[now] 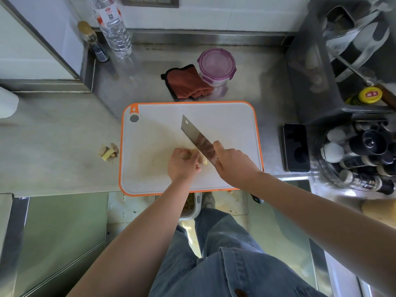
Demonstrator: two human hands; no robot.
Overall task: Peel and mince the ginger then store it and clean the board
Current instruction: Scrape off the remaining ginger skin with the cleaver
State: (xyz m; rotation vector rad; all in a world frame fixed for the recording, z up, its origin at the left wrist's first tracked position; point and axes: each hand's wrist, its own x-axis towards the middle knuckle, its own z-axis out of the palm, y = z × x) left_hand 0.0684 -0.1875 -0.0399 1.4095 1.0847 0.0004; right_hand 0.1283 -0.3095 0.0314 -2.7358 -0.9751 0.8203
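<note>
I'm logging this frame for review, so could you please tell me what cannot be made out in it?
Head view only:
- Ginger: mostly hidden under the left hand, so how far it is peeled is unclear.
- Knife handle: covered by the right hand.
- Container: the purple lid hides any contents.
- Bin below: cut off by the cutting board.
- Bottle: top cropped by the frame edge.

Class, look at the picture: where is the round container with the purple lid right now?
The container stands on the steel counter behind the cutting board, toward the back wall, touching the right edge of the folded red cloth.
</note>
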